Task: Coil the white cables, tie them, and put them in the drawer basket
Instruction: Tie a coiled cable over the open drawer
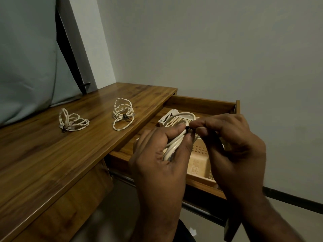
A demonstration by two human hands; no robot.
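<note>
Gripping a coiled white cable (174, 145) in my left hand (157, 154), I pinch a small black tie (189, 128) at its top with my right hand (232, 145), above the cream drawer basket (199, 149) in the open drawer (201, 102). Two tied coils (73, 120) (122, 113) rest on the wooden desk (52, 154). I judge tying is underway; next, cinch the tie and lower this coil into the basket.

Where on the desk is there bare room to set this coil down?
Bare wood lies between the two tied coils and along the desktop's near edge. Crowded: the open drawer, where both hands work over the basket.
</note>
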